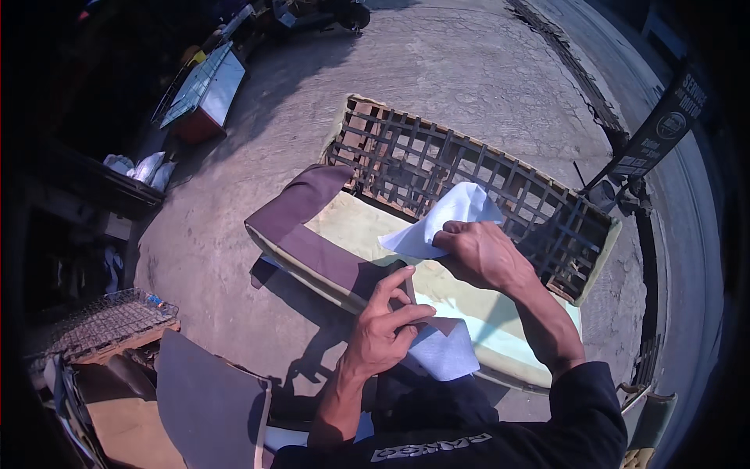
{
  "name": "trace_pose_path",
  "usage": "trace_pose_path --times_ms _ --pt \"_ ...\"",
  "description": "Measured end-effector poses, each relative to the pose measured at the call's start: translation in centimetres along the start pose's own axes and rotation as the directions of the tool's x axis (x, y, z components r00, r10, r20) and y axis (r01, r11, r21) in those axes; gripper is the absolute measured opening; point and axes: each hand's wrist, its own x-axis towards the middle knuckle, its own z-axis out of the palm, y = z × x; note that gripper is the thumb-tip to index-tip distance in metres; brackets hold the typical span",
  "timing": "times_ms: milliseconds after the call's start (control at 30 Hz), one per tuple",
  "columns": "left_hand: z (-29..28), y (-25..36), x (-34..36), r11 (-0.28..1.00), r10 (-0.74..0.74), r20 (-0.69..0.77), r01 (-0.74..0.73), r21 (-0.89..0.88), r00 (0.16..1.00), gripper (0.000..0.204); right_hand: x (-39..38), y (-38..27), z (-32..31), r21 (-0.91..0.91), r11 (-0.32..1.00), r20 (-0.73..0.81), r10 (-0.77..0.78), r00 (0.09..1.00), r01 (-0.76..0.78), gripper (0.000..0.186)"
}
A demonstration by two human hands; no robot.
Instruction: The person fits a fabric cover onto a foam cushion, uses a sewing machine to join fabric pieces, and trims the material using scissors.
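A sofa frame with a foam cushion stands in front of me. Dark brown upholstery fabric covers the cushion's left end and front edge. My left hand has its fingers closed on the loose end of this fabric at the front edge. Above the foam, my right hand is closed on a pale bluish-white cloth, which stands up out of the fist. Another pale piece of cloth hangs below my left fingers; whether the two pale parts join is hidden.
Behind the foam, woven dark straps cross the wooden frame. A dark panel leans at the lower left beside a wire-mesh piece. Farther off are a glass-topped case, white sacks and, on the right, a standing sign.
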Motion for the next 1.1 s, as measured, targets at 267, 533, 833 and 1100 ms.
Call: trace_pose_path --times_ms 267,533,833,1100 --pt "-9.1 -2.4 -2.3 0.994 0.108 -0.053 -0.107 0.015 0.993 0.031 3.6 -13.1 -3.2 -0.065 0.976 0.107 -0.202 0.974 0.209 0.028" --pt "-20.2 -6.8 -1.0 0.996 0.093 -0.268 -0.088 0.031 0.959 0.035 13.4 -15.9 4.3 0.811 0.581 -0.359 0.393 0.847 0.074 0.052" --pt "-24.3 -8.5 -0.2 0.992 0.125 -0.267 -0.123 0.024 0.956 0.035 18.5 -18.9 7.2 0.904 0.428 -0.245 0.501 0.83 0.008 0.03" --pt "-26.9 -7.1 0.6 0.984 0.157 -0.411 -0.108 0.141 0.898 0.032 19.8 -20.1 4.6 0.902 0.403 -0.355 0.493 0.794 0.153 0.028"
